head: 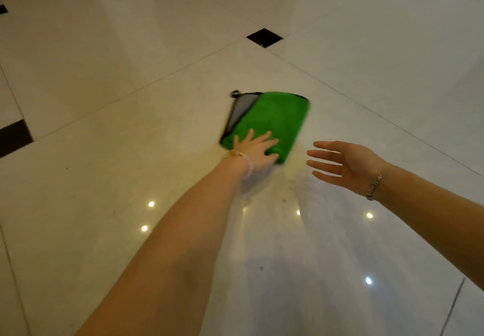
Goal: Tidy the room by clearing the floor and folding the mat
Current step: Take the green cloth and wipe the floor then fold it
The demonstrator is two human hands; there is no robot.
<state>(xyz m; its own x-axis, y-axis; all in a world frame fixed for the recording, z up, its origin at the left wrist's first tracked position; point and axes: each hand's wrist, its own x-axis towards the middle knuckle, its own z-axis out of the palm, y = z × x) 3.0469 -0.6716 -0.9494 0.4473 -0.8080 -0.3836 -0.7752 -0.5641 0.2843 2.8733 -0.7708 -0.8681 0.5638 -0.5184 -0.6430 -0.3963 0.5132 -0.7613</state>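
The folded green fleece mat (pixel 275 118), black-edged with a grey inner layer showing along its left side, lies flat on the glossy cream tiled floor (pixel 131 126). Its long axis runs away from the person, leaning slightly right, and a small black hanging loop (pixel 235 93) sits at the far left corner. The left hand (pixel 258 148) presses on the near end, fingers straight and spread. The right hand (pixel 348 163) hovers just right of the mat, palm inward, fingers straight and slightly apart, holding nothing. A black diamond tile inset (pixel 264 37) lies beyond.
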